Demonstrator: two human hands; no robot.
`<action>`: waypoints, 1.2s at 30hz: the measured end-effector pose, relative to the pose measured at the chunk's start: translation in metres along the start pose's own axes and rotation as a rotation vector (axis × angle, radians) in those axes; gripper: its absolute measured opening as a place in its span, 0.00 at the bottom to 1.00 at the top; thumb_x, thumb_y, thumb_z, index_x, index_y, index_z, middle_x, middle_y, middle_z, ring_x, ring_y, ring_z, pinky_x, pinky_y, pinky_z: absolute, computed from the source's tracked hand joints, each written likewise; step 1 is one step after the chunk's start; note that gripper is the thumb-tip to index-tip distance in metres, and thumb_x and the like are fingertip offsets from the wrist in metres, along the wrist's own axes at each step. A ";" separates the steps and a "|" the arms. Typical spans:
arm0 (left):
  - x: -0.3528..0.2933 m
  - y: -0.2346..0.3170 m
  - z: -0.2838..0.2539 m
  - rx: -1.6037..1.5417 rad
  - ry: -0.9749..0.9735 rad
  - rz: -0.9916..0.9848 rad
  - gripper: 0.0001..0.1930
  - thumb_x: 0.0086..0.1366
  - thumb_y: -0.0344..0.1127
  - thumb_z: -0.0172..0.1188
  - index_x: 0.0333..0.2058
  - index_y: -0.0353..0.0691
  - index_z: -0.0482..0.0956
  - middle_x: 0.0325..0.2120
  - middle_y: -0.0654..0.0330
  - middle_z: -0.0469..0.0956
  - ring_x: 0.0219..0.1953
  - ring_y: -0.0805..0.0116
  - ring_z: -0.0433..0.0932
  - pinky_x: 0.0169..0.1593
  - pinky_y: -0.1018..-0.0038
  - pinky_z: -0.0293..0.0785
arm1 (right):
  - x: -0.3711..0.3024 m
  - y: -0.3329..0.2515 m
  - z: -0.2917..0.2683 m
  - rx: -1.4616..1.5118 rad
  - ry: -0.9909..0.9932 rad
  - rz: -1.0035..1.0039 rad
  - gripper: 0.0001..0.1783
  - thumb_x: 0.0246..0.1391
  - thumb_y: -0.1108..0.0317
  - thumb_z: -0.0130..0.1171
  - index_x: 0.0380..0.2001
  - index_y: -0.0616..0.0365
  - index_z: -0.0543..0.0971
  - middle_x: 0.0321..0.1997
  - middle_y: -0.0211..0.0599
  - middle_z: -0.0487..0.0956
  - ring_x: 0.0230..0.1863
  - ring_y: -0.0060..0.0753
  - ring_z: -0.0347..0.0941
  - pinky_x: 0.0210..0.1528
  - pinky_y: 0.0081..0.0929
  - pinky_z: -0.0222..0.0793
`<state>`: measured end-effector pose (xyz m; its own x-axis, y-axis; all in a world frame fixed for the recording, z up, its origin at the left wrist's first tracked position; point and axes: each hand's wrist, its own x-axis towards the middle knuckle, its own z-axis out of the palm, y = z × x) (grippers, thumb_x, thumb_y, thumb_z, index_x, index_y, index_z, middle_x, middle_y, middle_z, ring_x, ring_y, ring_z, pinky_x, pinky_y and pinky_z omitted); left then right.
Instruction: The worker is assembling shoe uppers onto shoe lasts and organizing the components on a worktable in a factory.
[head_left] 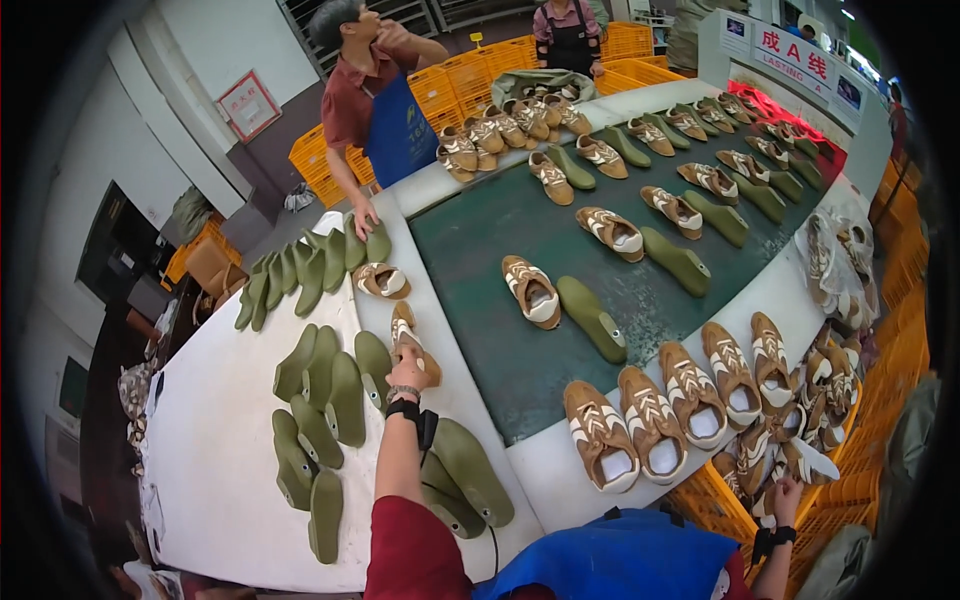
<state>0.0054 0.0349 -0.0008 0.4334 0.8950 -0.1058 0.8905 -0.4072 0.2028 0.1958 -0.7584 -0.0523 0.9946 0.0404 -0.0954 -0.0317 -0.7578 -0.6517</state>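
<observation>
White bench beside green belt; left hand grasps shoe, long axis pointing away; right hand grips partly hidden shoe piece.

Four brown-and-white shoe uppers stand in a row on the white rim at 5 o'clock of the green conveyor belt, with two more uppers paired with two green shoe lasts on the belt just beyond. About ten green lasts lie on the white table at 8 o'clock. Two other people stand at 12 o'clock; the far uppers are too crowded to count.
</observation>
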 end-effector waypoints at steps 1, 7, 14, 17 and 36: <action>0.002 -0.006 0.000 -0.005 -0.004 -0.008 0.25 0.48 0.32 0.61 0.47 0.50 0.65 0.35 0.51 0.78 0.41 0.47 0.75 0.46 0.57 0.69 | -0.001 0.016 0.005 -0.008 -0.004 -0.006 0.06 0.52 0.75 0.49 0.30 0.66 0.74 0.21 0.40 0.73 0.22 0.30 0.70 0.27 0.28 0.65; 0.022 -0.010 -0.056 -0.253 0.428 0.301 0.24 0.44 0.30 0.64 0.42 0.43 0.67 0.27 0.47 0.77 0.32 0.45 0.76 0.38 0.55 0.71 | 0.012 0.008 0.014 -0.016 -0.048 0.124 0.06 0.51 0.76 0.49 0.26 0.67 0.74 0.21 0.40 0.73 0.22 0.31 0.69 0.27 0.29 0.65; 0.122 -0.017 -0.063 -0.190 0.511 0.150 0.26 0.47 0.35 0.65 0.47 0.40 0.69 0.40 0.46 0.75 0.44 0.50 0.73 0.47 0.60 0.69 | 0.034 0.082 0.010 0.033 -0.054 0.257 0.06 0.51 0.75 0.51 0.29 0.68 0.75 0.23 0.41 0.75 0.25 0.31 0.72 0.29 0.28 0.66; 0.083 0.013 -0.040 -0.338 0.406 0.487 0.22 0.49 0.37 0.64 0.44 0.37 0.73 0.41 0.47 0.75 0.46 0.49 0.72 0.51 0.63 0.68 | 0.027 0.076 0.007 0.031 -0.036 0.228 0.07 0.53 0.74 0.50 0.31 0.69 0.74 0.22 0.41 0.75 0.25 0.31 0.72 0.29 0.28 0.66; -0.309 0.254 -0.073 -0.245 -0.509 1.212 0.19 0.52 0.22 0.57 0.46 0.31 0.71 0.43 0.47 0.74 0.47 0.53 0.73 0.51 0.69 0.66 | 0.025 0.075 0.092 -0.061 0.195 0.333 0.24 0.43 0.65 0.56 0.46 0.59 0.72 0.40 0.52 0.76 0.44 0.53 0.72 0.49 0.41 0.67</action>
<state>0.0878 -0.3317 0.1543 0.9780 -0.1951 -0.0742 -0.1149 -0.8001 0.5888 0.2097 -0.7546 -0.1731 0.9312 -0.3342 -0.1455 -0.3558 -0.7462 -0.5627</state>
